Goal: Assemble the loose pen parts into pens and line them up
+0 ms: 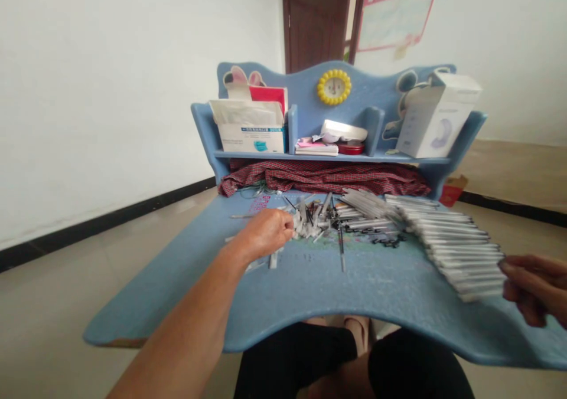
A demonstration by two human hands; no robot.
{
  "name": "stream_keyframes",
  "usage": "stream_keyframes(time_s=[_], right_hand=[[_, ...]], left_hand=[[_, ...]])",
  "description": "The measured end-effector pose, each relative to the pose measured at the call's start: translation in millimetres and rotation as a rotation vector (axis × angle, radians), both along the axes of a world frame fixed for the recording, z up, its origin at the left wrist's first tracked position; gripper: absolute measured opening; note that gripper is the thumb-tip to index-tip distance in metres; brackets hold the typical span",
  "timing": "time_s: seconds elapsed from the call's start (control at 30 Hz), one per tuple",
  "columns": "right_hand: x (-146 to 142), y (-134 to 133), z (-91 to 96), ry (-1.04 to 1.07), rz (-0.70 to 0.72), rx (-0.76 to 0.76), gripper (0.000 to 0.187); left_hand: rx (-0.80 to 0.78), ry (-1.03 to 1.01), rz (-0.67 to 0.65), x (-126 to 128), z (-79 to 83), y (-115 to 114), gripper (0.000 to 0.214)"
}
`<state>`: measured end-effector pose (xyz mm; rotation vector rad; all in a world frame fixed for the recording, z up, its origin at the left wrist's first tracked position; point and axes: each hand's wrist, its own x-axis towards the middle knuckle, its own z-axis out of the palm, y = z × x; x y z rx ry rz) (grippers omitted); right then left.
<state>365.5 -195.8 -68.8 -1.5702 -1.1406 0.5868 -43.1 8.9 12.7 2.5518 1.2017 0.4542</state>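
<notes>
My left hand (270, 232) is closed in a pinch at the left edge of a loose heap of small clear and whitish plastic parts (308, 222). Whatever lies between its fingers is hidden. At the right, my right hand (538, 287) has its fingers bent and slightly apart, touching the near right ends of a long overlapping row of clear pens (456, 242). Several black pen caps (390, 241) lie left of that row. One slim pen with a dark upper part (341, 245) points towards me. More clear barrels (363, 204) are stacked behind the caps.
A checked red cloth (328, 176) is bunched under the shelf of the blue desk (310, 298). On the shelf stand a mask box (252, 137), a red tin (351, 149) and a tall white box (438, 115). Thin clear strips (273, 260) lie by my left wrist.
</notes>
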Motion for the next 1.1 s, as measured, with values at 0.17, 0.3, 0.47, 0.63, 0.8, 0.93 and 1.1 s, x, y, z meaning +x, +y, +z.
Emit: stream_keyframes(time_s=[0.17,0.3,0.47,0.63,0.8,0.93,1.1], right_hand=[[-103.9,26.9,40.5,-0.526,0.161,-0.118,0.025],[-154.3,54.4,55.6,-0.871,0.444,-0.053,0.022],[-186.7,85.0,64.7,-1.158,0.537,-0.031,0.019],[-201.7,102.2,63.7,-1.344,0.551,-0.029,0.017],[-201.6,109.0,59.9,-1.416,0.561,-0.086,0.019],[-197.5,110.4,58.7,-1.466,0.584,-0.149,0.026],[-194.1,115.7,65.0,-1.455,0.551,-0.177,0.028]], left_hand=[[0.053,-0.014,-0.014,1.9,-5.1,1.8,0.011],[0.101,-0.015,0.006,-0.7,-8.8,6.5,0.012],[0.182,0.083,0.073,2.6,-13.2,6.8,0.014],[0.3,0.186,0.11,9.0,-17.6,2.9,0.013],[0.304,0.183,0.148,8.2,-17.8,4.2,0.018],[0.316,0.224,0.202,6.3,-18.3,9.7,0.019],[0.315,0.219,0.266,6.7,-19.8,13.2,0.019]])
